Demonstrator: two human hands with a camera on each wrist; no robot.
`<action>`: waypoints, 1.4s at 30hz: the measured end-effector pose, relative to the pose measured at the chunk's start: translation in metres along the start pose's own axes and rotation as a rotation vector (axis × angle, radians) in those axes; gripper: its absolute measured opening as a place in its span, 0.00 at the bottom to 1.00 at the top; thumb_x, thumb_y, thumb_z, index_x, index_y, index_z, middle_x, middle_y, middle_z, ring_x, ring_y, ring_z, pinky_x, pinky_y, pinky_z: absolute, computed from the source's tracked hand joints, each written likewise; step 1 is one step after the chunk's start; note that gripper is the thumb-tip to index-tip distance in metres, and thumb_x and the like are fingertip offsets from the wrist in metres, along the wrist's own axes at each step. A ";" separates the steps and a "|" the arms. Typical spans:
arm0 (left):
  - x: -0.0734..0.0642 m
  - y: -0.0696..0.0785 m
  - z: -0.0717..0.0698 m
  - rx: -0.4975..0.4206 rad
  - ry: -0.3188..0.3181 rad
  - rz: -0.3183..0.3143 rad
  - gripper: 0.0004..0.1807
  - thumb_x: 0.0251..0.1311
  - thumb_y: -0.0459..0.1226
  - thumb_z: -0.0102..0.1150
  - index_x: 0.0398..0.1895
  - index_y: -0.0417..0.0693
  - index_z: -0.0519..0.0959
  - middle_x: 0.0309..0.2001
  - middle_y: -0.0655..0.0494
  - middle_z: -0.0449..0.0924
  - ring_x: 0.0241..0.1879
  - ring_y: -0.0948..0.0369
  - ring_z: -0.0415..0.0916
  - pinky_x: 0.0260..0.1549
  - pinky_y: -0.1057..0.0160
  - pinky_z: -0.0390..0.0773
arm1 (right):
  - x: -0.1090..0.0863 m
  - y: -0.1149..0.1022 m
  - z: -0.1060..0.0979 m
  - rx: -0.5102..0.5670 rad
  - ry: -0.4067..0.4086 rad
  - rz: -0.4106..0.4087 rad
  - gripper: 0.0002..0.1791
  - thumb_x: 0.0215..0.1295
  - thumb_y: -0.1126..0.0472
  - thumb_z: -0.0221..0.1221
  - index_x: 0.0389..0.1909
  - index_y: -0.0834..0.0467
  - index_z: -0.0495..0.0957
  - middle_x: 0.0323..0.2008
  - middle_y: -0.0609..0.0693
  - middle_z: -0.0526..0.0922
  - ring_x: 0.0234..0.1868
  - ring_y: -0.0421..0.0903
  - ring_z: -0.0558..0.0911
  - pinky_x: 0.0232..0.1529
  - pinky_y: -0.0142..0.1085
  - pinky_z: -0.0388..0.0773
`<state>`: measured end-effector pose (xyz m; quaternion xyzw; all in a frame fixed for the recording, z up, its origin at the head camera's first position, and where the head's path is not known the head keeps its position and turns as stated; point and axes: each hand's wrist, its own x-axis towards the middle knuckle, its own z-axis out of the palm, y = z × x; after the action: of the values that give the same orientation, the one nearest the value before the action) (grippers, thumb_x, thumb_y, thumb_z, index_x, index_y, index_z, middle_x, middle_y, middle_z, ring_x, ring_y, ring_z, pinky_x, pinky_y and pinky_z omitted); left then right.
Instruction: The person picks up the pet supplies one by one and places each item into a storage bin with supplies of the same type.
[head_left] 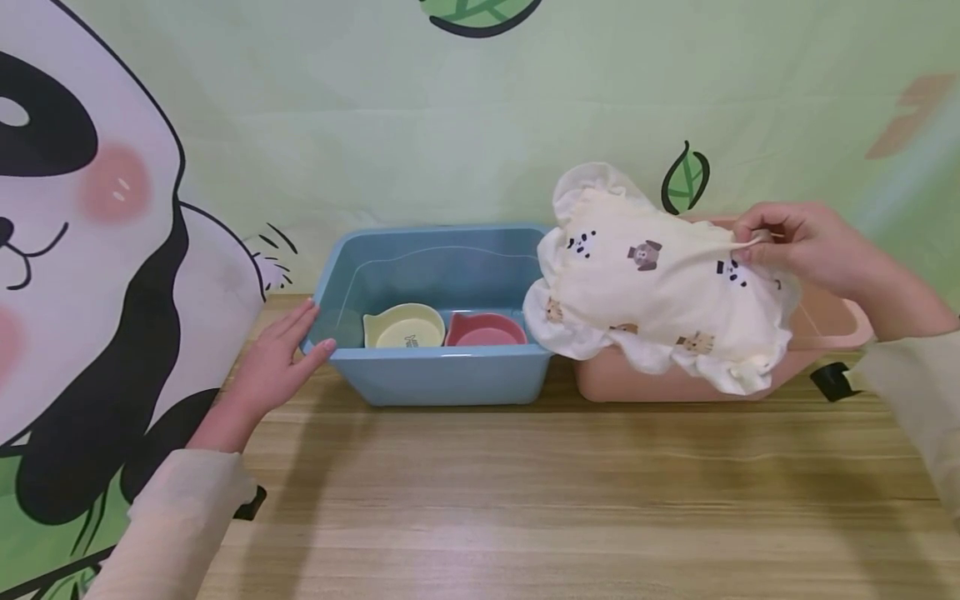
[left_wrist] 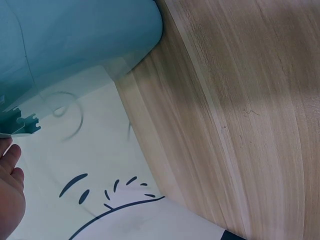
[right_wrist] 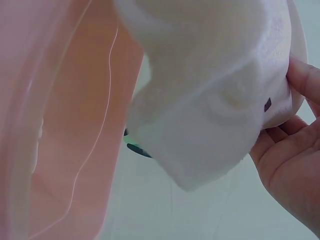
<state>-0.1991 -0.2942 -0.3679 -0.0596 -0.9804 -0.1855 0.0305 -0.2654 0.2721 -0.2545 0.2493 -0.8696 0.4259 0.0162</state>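
Note:
My right hand [head_left: 798, 242] pinches the right side of a small cream pillow [head_left: 637, 267] with a white ruffled edge and printed animal faces. The pillow hangs in front of and over the pink bin [head_left: 675, 379], hiding much of it. In the right wrist view, the thumb and fingers [right_wrist: 305, 82] grip the pillow's edge beside the bin's wall. My left hand [head_left: 273, 358] rests at the left front corner of the blue bin [head_left: 457, 379], fingers straight along its rim. Inside that bin lie a yellow dish [head_left: 405, 327] and a red dish [head_left: 486, 330], side by side.
Both bins stand side by side at the back of a wooden table [head_left: 525, 500]. Behind them is a green backdrop [head_left: 360, 125] with leaf prints and a large panda at the left. The blue bin's outer wall [left_wrist: 100, 40] fills the left wrist view's upper left.

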 end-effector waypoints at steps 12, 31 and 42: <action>0.000 -0.006 -0.002 -0.006 -0.009 -0.002 0.38 0.59 0.55 0.43 0.68 0.48 0.48 0.69 0.47 0.46 0.66 0.43 0.45 0.56 0.35 0.51 | -0.003 -0.010 -0.001 -0.055 0.010 0.046 0.12 0.54 0.76 0.54 0.26 0.54 0.76 0.23 0.35 0.75 0.23 0.34 0.69 0.22 0.24 0.66; 0.002 -0.006 -0.001 -0.001 -0.002 0.014 0.40 0.59 0.59 0.40 0.68 0.47 0.48 0.69 0.47 0.46 0.66 0.43 0.46 0.55 0.35 0.52 | 0.000 -0.010 -0.011 -0.085 0.022 0.079 0.08 0.55 0.73 0.55 0.26 0.55 0.76 0.21 0.36 0.74 0.23 0.34 0.69 0.21 0.25 0.65; 0.002 -0.006 -0.001 -0.001 -0.001 0.025 0.40 0.58 0.60 0.38 0.68 0.47 0.49 0.69 0.46 0.46 0.65 0.42 0.46 0.55 0.34 0.53 | 0.001 -0.009 -0.014 -0.117 0.034 0.096 0.06 0.56 0.71 0.55 0.27 0.57 0.76 0.22 0.36 0.74 0.23 0.35 0.68 0.21 0.25 0.66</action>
<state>-0.2017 -0.3000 -0.3693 -0.0717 -0.9795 -0.1856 0.0324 -0.2648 0.2772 -0.2384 0.1988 -0.9036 0.3787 0.0249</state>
